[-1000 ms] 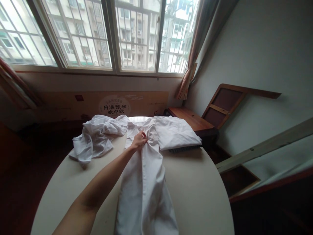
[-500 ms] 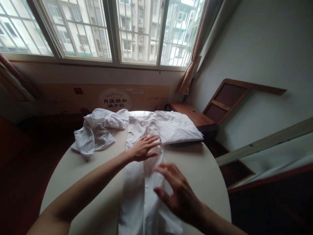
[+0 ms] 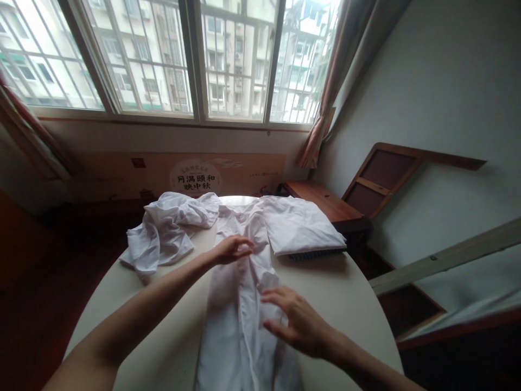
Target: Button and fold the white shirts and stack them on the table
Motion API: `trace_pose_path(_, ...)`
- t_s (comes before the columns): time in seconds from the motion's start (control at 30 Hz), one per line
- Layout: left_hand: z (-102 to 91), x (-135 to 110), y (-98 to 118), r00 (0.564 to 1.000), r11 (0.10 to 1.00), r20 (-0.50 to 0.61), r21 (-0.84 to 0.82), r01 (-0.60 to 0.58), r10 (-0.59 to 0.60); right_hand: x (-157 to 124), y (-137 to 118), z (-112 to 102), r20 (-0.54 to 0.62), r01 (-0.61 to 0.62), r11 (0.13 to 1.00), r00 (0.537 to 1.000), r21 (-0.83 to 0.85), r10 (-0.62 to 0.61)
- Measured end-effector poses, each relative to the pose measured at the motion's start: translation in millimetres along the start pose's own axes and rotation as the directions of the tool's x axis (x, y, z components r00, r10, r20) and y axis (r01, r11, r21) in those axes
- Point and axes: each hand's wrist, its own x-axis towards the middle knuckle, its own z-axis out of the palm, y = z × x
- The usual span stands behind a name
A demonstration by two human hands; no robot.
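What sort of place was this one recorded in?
Probably a room in a flat: a barred window facing multistorey buildings, a curtain at its right, and a round table bearing white garments.

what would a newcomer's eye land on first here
The bright barred glass window across the top would likely catch the eye first. Below it, a long white cloth garment runs down the middle of a round pale table, with the bare left hand over its upper part and the bare right hand near its right edge. A crumpled white cloth lies at the table's far left, a folded white cloth at its far right.
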Motion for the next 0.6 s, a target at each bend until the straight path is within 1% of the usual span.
trace_pose_path(0.03,-5.6,12.2,-10.3,0.988,0.994,-0.129,0.054,0.090,-0.082,19.6,9.9,-5.8,-0.105,-0.021,1.000,0.994,-0.012,0.019)
trace_pose_path(0.07,-10.0,25.1,-21.2,0.958,0.976,-0.244,0.118,0.181,-0.148,41.4,21.9,-10.3,-0.208,-0.045,0.998,0.977,-0.035,0.036)
trace_pose_path(0.1,-12.7,38.2,-31.8,0.928,0.949,-0.322,0.183,0.256,-0.189,64.5,35.3,-13.7,-0.288,-0.071,0.996,0.956,-0.059,0.051)
trace_pose_path(0.13,-13.4,51.3,-41.3,0.909,0.920,-0.359,0.242,0.308,-0.211,87.8,49.3,-16.5,-0.349,-0.106,0.991,0.934,-0.088,0.069)
trace_pose_path(0.2,-9.4,76.0,-55.1,0.908,0.874,-0.351,0.337,0.349,-0.228,131.9,75.8,-21.6,-0.400,-0.172,0.971,0.912,-0.168,0.092)
trace_pose_path(0.23,-5.5,87.2,-59.1,0.913,0.859,-0.336,0.370,0.353,-0.231,151.4,87.1,-24.1,-0.404,-0.202,0.956,0.909,-0.212,0.102)
trace_pose_path(0.3,3.4,106.6,-62.6,0.912,0.838,-0.342,0.409,0.361,-0.226,182.9,104.2,-28.7,-0.385,-0.248,0.926,0.914,-0.283,0.127)
trace_pose_path(0.37,9.8,120.8,-63.7,0.904,0.828,-0.377,0.427,0.362,-0.201,202.9,114.0,-29.9,-0.363,-0.276,0.906,0.919,-0.322,0.151)
trace_pose_path(0.43,11.4,129.2,-65.5,0.900,0.832,-0.408,0.437,0.341,-0.155,211.5,118.3,-25.3,-0.347,-0.262,0.899,0.928,-0.350,0.135)
trace_pose_path(0.5,7.9,132.9,-69.3,0.903,0.844,-0.413,0.436,0.312,-0.121,211.7,119.6,-15.2,-0.309,-0.190,0.900,0.949,-0.393,0.066)
trace_pose_path(0.57,0.7,134.7,-74.1,0.898,0.850,-0.422,0.420,0.318,-0.128,208.1,119.7,-3.9,-0.232,-0.106,0.896,0.973,-0.431,0.003)
trace_pose_path(0.6,-3.6,135.9,-76.4,0.885,0.849,-0.439,0.400,0.345,-0.153,206.6,119.7,0.6,-0.189,-0.083,0.895,0.982,-0.438,-0.002)
